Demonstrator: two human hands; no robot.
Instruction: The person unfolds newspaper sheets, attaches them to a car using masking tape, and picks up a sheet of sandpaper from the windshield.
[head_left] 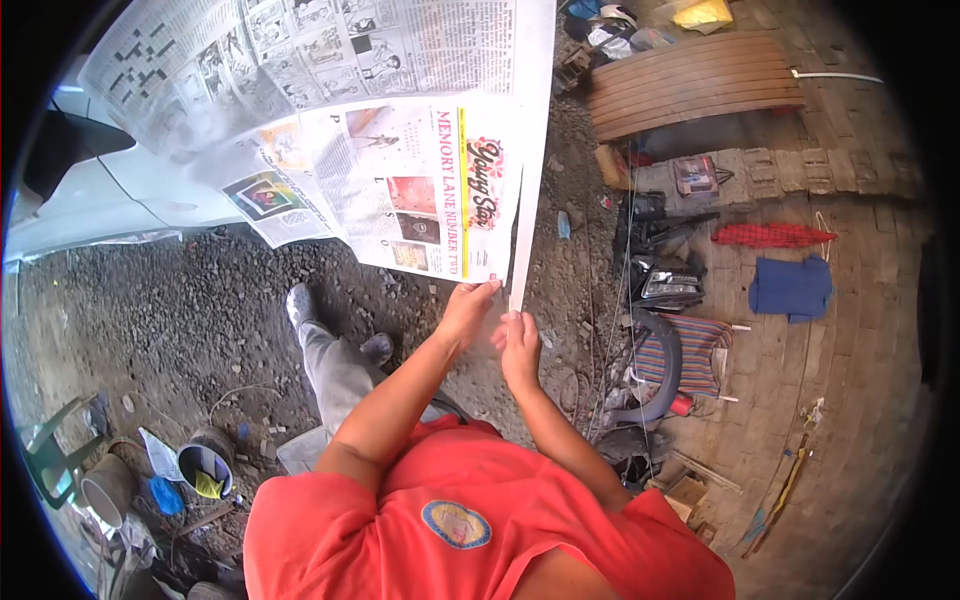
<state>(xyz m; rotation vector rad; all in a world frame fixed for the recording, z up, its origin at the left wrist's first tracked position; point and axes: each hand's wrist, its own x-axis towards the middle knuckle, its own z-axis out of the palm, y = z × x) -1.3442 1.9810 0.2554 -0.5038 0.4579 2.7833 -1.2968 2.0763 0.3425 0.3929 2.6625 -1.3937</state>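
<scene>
A large newspaper sheet (pixel 400 190) with color print and a crossword spreads upward in front of me, partly draped near the white car. My left hand (pixel 468 312) pinches its bottom edge near the right corner. Along the sheet's right side runs a long, narrow pale strip (pixel 535 160); a thin dark gap separates them lower down. I cannot tell whether it is tape or paper. Just right of and below my left hand, my right hand (pixel 519 348) grips the strip's lower end, its fingers slightly blurred.
A white car (pixel 120 190) stands at left. Gravel ground (pixel 180 310) lies below, with a bucket (pixel 206 460) and green chair (pixel 55 455) at lower left. To the right are a brick wall (pixel 780 400), a tire (pixel 660 370), a corrugated brown sheet (pixel 690 85) and hanging cloths (pixel 790 288).
</scene>
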